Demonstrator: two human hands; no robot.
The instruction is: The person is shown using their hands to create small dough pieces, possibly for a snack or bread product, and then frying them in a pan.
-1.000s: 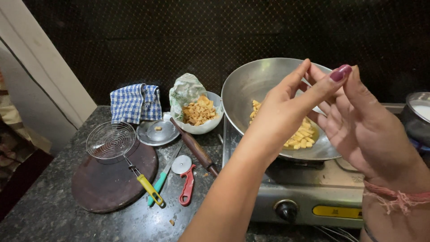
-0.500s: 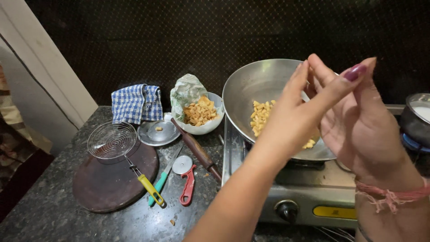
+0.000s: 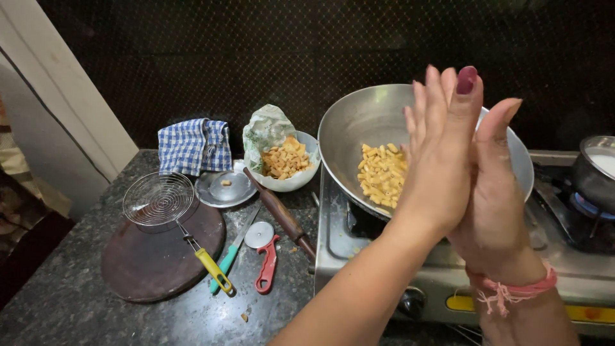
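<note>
My left hand [image 3: 442, 160] and my right hand [image 3: 496, 211] are raised with palms pressed flat together and fingers straight. Nothing shows between them. They hover in front of a steel wok [image 3: 352, 128] on a gas stove [image 3: 576, 282]. Small yellow dough pieces [image 3: 382, 173] lie in the wok's bottom, just left of my hands. A pink thread band circles my right wrist. The wok's right half is hidden behind my hands.
Left of the stove are a white bowl of fried pieces [image 3: 286, 160], a plastic bag [image 3: 266, 128], a blue checked cloth [image 3: 195, 146], a steel lid [image 3: 225, 188], a wire skimmer [image 3: 158, 198] on a round wooden board [image 3: 147, 269], a rolling pin [image 3: 278, 211], a teal-handled knife [image 3: 230, 256] and a red wheel cutter [image 3: 264, 256]. A pot [image 3: 599, 170] sits far right.
My hands were apart with fingers spread and curled over the wok; they have come together palm to palm and risen slightly to the right.
</note>
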